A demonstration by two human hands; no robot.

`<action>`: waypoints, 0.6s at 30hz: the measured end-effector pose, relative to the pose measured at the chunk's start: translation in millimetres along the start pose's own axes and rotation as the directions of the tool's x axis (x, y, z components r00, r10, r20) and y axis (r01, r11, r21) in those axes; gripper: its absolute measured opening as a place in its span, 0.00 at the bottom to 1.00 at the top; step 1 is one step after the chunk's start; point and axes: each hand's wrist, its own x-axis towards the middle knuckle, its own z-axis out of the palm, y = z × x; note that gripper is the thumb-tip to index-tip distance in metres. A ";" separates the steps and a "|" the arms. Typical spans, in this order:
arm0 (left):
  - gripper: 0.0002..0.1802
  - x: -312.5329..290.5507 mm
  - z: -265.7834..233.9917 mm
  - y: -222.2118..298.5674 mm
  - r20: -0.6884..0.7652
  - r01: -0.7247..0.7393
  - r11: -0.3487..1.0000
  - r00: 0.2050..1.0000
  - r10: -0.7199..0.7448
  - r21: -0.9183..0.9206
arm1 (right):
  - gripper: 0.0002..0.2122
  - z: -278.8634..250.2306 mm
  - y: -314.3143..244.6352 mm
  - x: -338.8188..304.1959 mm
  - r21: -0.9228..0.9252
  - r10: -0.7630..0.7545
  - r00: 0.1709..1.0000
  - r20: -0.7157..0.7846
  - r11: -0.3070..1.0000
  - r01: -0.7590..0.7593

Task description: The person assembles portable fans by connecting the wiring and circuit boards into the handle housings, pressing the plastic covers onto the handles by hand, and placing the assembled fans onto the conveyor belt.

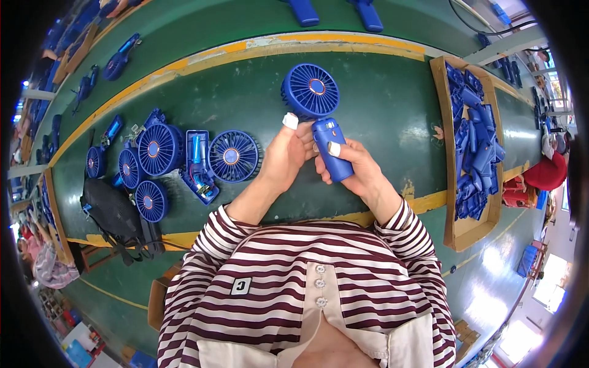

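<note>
A blue handheld fan point(334, 161) is tilted in front of me over the green bench, its round grille pointing away from me. My right hand point(365, 172) is closed around its handle, the thumb in a white finger cover lying on the front face. Beside the neck of the fan is my left hand point(287, 153), its fingers stretched out toward the handle and its white-covered thumb raised apart. Those left fingertips meet the side of the handle or pass behind it; I cannot tell which. Left of this hand lies a fan head point(232, 156) with an opened handle casing point(197, 165) showing a battery and wires.
More blue fans point(158, 149) lie at the left, near a black bag point(111, 208). At the right a cardboard tray point(469, 230) is full of blue casing parts point(475, 141). A yellow-edged ledge point(270, 44) crosses behind, with further fan pieces point(367, 15) beyond it.
</note>
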 end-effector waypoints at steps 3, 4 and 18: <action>0.28 2.1 0.3 -7.8 -0.230 -0.119 0.992 0.965 0.126 0.042 | 0.16 7.0 -11.2 6.2 -0.123 -0.067 0.998 -0.007 0.990 0.065; 0.25 3.5 -3.1 -11.5 -0.312 -0.151 0.971 0.928 0.204 0.186 | 0.17 13.0 -19.3 11.5 -0.239 -0.133 0.991 -0.025 0.963 0.124; 0.12 -1.1 -0.5 -30.1 -0.144 -0.187 0.631 0.889 0.434 0.753 | 0.31 47.8 -87.8 227.0 -0.975 -0.787 0.582 0.205 -0.113 0.192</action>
